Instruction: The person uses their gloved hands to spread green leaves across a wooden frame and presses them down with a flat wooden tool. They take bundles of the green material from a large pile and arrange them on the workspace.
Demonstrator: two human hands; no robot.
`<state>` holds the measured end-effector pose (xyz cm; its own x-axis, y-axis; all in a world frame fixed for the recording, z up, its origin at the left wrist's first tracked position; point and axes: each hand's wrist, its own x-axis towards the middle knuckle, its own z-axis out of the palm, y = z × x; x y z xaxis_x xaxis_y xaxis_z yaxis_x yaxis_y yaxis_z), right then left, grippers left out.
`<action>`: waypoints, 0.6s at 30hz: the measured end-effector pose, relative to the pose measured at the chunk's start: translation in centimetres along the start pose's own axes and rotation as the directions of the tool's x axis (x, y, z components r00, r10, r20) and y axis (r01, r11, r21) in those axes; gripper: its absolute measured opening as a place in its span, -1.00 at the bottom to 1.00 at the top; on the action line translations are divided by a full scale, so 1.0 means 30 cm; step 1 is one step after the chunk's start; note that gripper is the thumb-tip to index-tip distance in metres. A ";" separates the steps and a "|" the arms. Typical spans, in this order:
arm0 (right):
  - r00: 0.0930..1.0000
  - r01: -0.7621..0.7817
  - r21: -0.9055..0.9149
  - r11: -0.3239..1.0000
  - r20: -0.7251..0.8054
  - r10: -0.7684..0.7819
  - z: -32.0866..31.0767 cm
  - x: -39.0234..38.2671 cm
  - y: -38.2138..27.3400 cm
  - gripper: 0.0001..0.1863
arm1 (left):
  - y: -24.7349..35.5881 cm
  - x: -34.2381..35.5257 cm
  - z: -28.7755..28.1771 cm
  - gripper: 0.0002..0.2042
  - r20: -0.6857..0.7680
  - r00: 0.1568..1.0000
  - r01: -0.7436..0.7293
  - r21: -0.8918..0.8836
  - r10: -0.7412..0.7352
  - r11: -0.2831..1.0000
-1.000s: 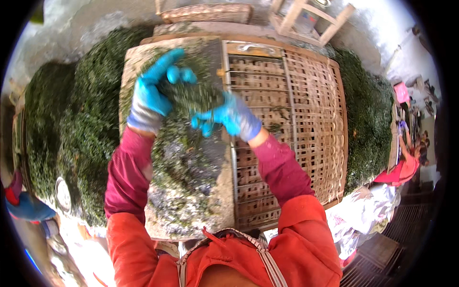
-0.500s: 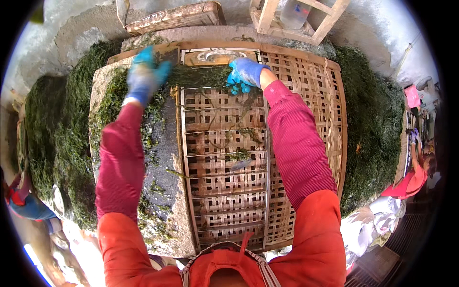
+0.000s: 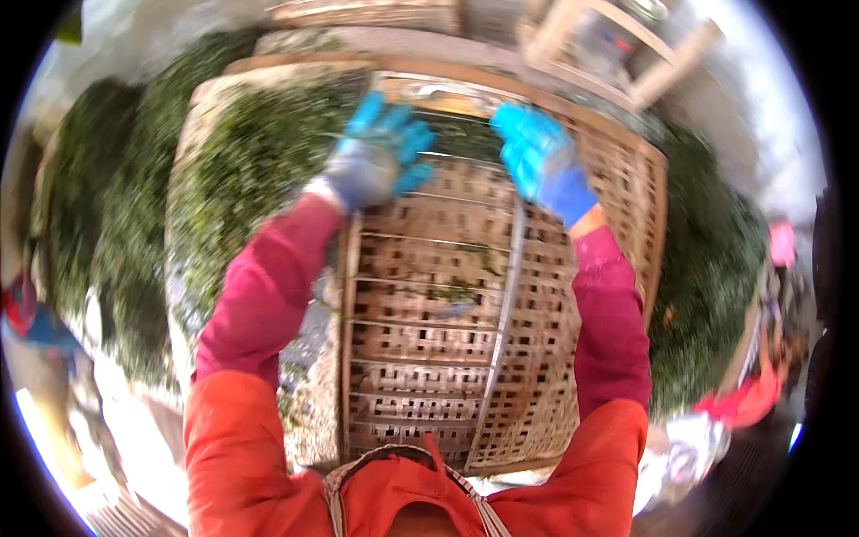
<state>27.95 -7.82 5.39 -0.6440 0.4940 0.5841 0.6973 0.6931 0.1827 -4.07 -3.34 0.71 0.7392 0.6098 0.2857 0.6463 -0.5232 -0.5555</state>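
Both my hands wear blue-fingered gloves at the far end of a metal rack frame with crossbars, which lies on a woven bamboo tray. My left hand is open, fingers spread, over the frame's far left side; a thin green strand crosses its fingers. My right hand has its fingers stretched out at the frame's far right side. Between the hands, a band of dark green seaweed fills one far slot. A few seaweed scraps lie lower on the frame. Motion blurs the view.
Loose seaweed is heaped on the board left of the frame. Larger seaweed piles flank the table, at left and right. A wooden stool stands behind. Another person in red is at the right edge.
My left hand has moved right, from the left board to the frame. My right hand has opened out and shifted right relative to the frame. More seaweed covers the board, and the view has turned slightly.
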 end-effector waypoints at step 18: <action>0.885 0.047 0.764 0.644 0.268 -0.381 0.533 0.916 -0.885 -0.53 | 0.214 0.051 0.021 -0.55 0.739 0.593 -0.747 0.356 -0.320 -0.561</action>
<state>-13.30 -4.26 3.94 -0.9199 0.3133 0.2356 0.1788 0.8702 -0.4591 1.07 -5.39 -2.91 0.0912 0.9689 -0.2300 -0.9825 0.0499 -0.1796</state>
